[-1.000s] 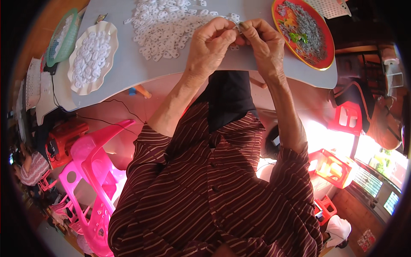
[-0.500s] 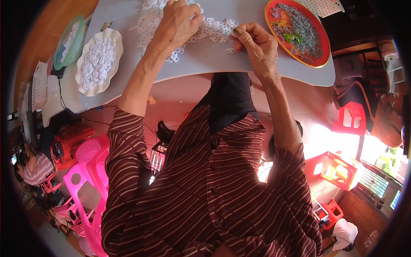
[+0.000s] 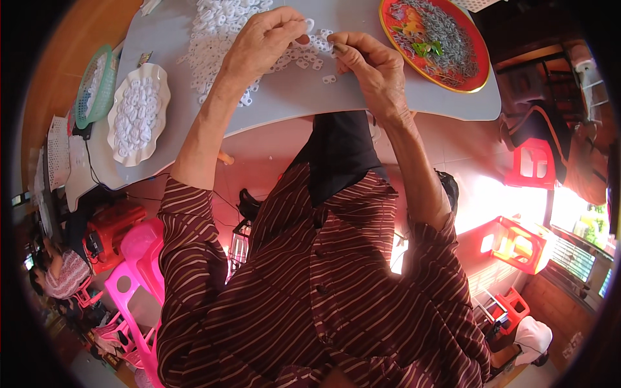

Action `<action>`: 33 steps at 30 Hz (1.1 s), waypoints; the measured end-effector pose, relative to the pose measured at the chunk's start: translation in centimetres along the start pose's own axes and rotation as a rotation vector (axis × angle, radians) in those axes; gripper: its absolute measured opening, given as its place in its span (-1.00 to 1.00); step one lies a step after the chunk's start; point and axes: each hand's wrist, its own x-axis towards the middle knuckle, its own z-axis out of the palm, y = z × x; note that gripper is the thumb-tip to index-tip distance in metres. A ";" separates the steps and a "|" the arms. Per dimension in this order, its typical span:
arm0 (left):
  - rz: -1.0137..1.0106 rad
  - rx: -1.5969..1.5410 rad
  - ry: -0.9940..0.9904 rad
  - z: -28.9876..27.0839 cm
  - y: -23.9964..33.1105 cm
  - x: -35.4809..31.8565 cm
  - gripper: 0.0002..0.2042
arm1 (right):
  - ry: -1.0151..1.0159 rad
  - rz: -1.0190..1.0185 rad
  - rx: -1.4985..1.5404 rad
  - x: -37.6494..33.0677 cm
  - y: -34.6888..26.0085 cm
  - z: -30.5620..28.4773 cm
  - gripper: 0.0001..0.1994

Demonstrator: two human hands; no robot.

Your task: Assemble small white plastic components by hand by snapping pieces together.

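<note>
Small rounded white piece [image 3: 310, 25] in the left hand's [image 3: 262, 42] pinch, top centre.
The right hand [image 3: 375, 71] is pinched too, its hold too small to tell; the left hand hides part of the white pile [image 3: 210, 55], cut off by the top edge, as is the red plate [image 3: 480, 64], upper right.

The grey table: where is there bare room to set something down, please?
Between the scalloped dish and left forearm, and between that and right wrist near the front edge. The white pile and red plate crowd the far side.
</note>
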 end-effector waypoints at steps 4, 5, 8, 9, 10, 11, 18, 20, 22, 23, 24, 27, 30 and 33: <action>-0.039 -0.307 -0.132 0.5 0.8 -0.3 -0.78 | -0.003 -0.034 0.062 0.0 0.0 0.1 -0.81; -0.039 -0.308 -0.133 0.5 0.8 -0.3 -0.78 | -0.009 -0.037 0.052 0.1 0.1 0.1 -0.80; 0.017 -0.210 -0.168 0.6 0.7 -0.2 -0.70 | -0.018 -0.035 0.043 0.1 0.2 0.1 -0.78; 0.033 -0.151 -0.178 0.6 0.8 -0.2 -0.70 | -0.022 -0.032 0.046 0.1 0.2 0.1 -0.77; 0.049 -0.092 -0.186 0.7 0.9 -0.2 -0.71 | -0.022 -0.031 0.045 0.1 0.2 0.1 -0.77; 0.049 -0.093 -0.186 0.7 0.9 -0.2 -0.71 | -0.021 -0.035 0.038 0.1 0.2 0.2 -0.77; 0.111 -0.013 -0.300 0.2 1.7 0.2 -0.73 | -0.035 -0.064 -0.036 -0.1 -0.2 0.4 -0.79; 0.131 0.002 -0.337 0.2 1.8 0.3 -0.74 | -0.024 -0.075 -0.032 -0.1 -0.2 0.4 -0.81; 0.099 0.041 -0.303 0.4 2.2 0.2 -0.74 | -0.009 -0.086 -0.030 -0.1 -0.1 0.3 -0.82; 0.101 0.040 -0.303 0.8 2.0 0.0 -0.74 | 0.013 -0.072 -0.017 -0.1 0.0 0.3 -0.82; 0.132 0.007 -0.212 1.4 1.4 -0.4 -0.74 | 0.036 -0.059 -0.003 0.0 0.1 0.2 -0.82; 0.195 -0.075 -0.001 3.5 1.7 -1.9 -0.74 | 0.020 -0.037 0.039 0.0 -0.1 0.3 -0.82; 0.238 -0.116 0.188 4.8 1.3 -2.4 -0.75 | -0.013 0.009 -0.023 -0.2 -0.6 0.4 -0.79; 0.156 -0.129 0.270 4.9 1.2 -2.5 -0.75 | -0.042 -0.047 0.077 -0.2 -0.2 0.9 -0.72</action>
